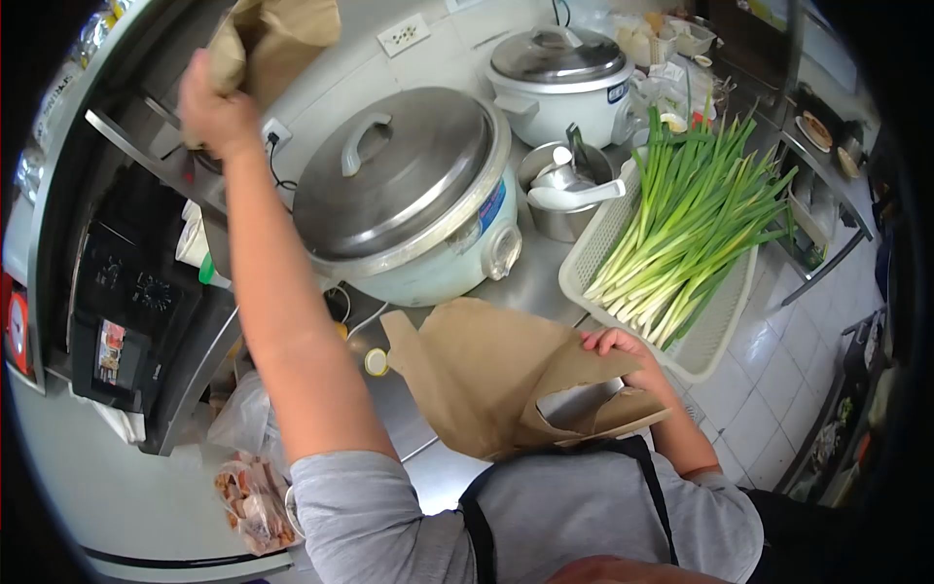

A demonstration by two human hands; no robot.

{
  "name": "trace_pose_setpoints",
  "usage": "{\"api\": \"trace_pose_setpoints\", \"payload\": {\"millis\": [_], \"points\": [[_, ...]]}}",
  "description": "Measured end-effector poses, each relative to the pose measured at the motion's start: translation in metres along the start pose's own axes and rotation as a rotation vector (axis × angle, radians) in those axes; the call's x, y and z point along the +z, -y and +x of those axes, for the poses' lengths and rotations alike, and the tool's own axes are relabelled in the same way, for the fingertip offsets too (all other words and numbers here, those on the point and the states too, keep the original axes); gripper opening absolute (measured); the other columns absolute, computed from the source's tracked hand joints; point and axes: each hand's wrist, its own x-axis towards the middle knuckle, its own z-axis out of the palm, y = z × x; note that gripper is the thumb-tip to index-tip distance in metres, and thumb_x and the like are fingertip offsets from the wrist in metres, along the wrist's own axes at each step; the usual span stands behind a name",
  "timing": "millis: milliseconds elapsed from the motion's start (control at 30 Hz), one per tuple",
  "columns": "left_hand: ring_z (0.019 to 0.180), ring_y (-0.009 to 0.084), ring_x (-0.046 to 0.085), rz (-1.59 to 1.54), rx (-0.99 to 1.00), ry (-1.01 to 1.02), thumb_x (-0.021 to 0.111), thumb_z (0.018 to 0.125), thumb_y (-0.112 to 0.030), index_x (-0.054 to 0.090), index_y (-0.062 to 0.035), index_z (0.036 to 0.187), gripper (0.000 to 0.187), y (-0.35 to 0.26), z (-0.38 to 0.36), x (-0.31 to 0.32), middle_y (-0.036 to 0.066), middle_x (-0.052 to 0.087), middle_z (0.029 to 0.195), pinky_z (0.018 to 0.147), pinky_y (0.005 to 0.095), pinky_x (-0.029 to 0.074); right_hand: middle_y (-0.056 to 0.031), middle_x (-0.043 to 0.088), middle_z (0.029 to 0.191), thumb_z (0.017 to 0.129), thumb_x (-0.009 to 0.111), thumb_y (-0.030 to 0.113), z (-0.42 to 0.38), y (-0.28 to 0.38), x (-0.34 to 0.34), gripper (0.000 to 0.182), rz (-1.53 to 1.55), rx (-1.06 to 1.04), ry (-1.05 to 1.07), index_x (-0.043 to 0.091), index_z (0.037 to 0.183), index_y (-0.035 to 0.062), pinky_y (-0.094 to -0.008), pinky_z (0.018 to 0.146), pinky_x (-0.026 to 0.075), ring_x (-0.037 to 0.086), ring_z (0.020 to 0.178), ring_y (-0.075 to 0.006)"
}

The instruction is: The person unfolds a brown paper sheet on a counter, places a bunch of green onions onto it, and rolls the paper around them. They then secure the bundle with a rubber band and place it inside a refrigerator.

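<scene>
My left hand is raised high to the upper shelf, gripping a crumpled brown paper bag there. My right hand is low near my chest, pinching the edge of a second, large brown paper bag that stands open above the steel counter. A big rice cooker with a steel lid sits between my two arms.
A white basket of green onions lies at the right by the counter's edge. A smaller rice cooker and a steel pot with ladles stand behind. A bag of food lies lower left, beside a black appliance.
</scene>
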Motion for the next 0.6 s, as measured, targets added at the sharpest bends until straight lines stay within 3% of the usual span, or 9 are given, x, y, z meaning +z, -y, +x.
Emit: {"api": "trace_pose_setpoints", "payload": {"millis": [33, 100, 133, 167, 233, 333, 367, 433, 600], "points": [[0.091, 0.0307, 0.054, -0.036, -0.087, 0.153, 0.048, 0.067, 0.001, 0.057, -0.0084, 0.100, 0.035, -0.001, -0.036, -0.001, 0.012, 0.058, 0.098, 0.079, 0.0373, 0.042, -0.0072, 0.053, 0.098, 0.080, 0.053, 0.005, 0.001, 0.000, 0.001, 0.004, 0.018, 0.003, -0.010, 0.050, 0.078, 0.0076, -0.0368, 0.097, 0.027, 0.039, 0.114, -0.0256], [0.103, 0.0254, 0.048, 0.138, -0.173, 0.591, 0.049, 0.068, 0.001, 0.052, -0.0134, 0.109, 0.044, -0.018, -0.103, -0.018, 0.007, 0.055, 0.105, 0.081, 0.0465, 0.037, -0.0077, 0.053, 0.098, 0.079, 0.054, 0.006, 0.000, -0.002, 0.002, 0.004, 0.064, -0.002, -0.020, 0.050, 0.079, 0.0077, -0.0372, 0.097, 0.027, 0.039, 0.114, -0.0260], [0.103, 0.0246, 0.047, 0.109, -0.196, 0.711, 0.051, 0.068, 0.000, 0.047, -0.0159, 0.116, 0.051, -0.018, -0.142, -0.024, 0.002, 0.053, 0.108, 0.082, 0.0503, 0.034, -0.0080, 0.054, 0.098, 0.079, 0.055, 0.007, 0.000, -0.003, 0.002, 0.004, 0.089, -0.019, -0.016, 0.051, 0.079, 0.0077, -0.0374, 0.097, 0.027, 0.039, 0.114, -0.0262], [0.107, 0.0272, 0.044, 0.050, -0.283, 0.787, 0.054, 0.069, -0.004, 0.040, -0.0152, 0.122, 0.055, -0.031, -0.160, -0.033, 0.007, 0.048, 0.116, 0.086, 0.0494, 0.031, -0.0083, 0.054, 0.098, 0.079, 0.056, 0.008, 0.001, -0.003, 0.002, 0.005, 0.107, -0.044, -0.006, 0.051, 0.079, 0.0078, -0.0376, 0.097, 0.027, 0.039, 0.115, -0.0265], [0.114, 0.0317, 0.038, 0.042, -0.324, 0.749, 0.061, 0.071, -0.017, 0.032, -0.0129, 0.127, 0.063, -0.038, -0.182, -0.046, 0.014, 0.040, 0.125, 0.091, 0.0475, 0.029, -0.0088, 0.054, 0.097, 0.079, 0.057, 0.011, 0.001, -0.010, 0.000, 0.006, 0.115, -0.092, -0.047, 0.052, 0.079, 0.0077, -0.0389, 0.095, 0.030, 0.042, 0.112, -0.0269], [0.119, 0.0356, 0.031, -0.043, -0.343, 0.900, 0.066, 0.068, -0.030, 0.028, -0.0085, 0.130, 0.076, -0.037, -0.181, -0.066, 0.020, 0.034, 0.129, 0.095, 0.0444, 0.027, -0.0086, 0.055, 0.097, 0.080, 0.057, 0.010, -0.002, -0.013, 0.006, 0.006, 0.090, -0.108, -0.133, 0.052, 0.077, 0.0076, -0.0394, 0.092, 0.033, 0.045, 0.108, -0.0264], [0.120, 0.0370, 0.029, -0.077, -0.398, 1.043, 0.068, 0.066, -0.038, 0.023, -0.0068, 0.133, 0.086, -0.035, -0.176, -0.074, 0.020, 0.031, 0.131, 0.097, 0.0417, 0.026, -0.0085, 0.055, 0.097, 0.080, 0.057, 0.010, -0.003, -0.012, 0.009, 0.006, 0.039, -0.103, -0.136, 0.052, 0.077, 0.0076, -0.0393, 0.092, 0.033, 0.046, 0.107, -0.0263], [0.121, 0.0368, 0.029, -0.221, -0.459, 1.069, 0.065, 0.069, -0.039, 0.022, -0.0033, 0.132, 0.084, -0.027, -0.171, -0.084, 0.021, 0.031, 0.130, 0.099, 0.0389, 0.026, -0.0083, 0.054, 0.097, 0.079, 0.057, 0.010, -0.001, -0.007, 0.015, 0.007, -0.064, -0.116, -0.135, 0.051, 0.077, 0.0074, -0.0391, 0.092, 0.034, 0.046, 0.106, -0.0262], [0.121, 0.0326, 0.031, -0.219, -0.826, 1.287, 0.061, 0.070, -0.045, 0.019, -0.0005, 0.132, 0.087, -0.022, -0.152, -0.109, 0.022, 0.034, 0.129, 0.100, 0.0339, 0.025, -0.0081, 0.051, 0.101, 0.078, 0.054, 0.002, -0.003, 0.005, 0.023, 0.006, -0.397, -0.203, -0.114, 0.053, 0.077, 0.0071, -0.0346, 0.088, 0.035, 0.045, 0.107, -0.0234]]}}
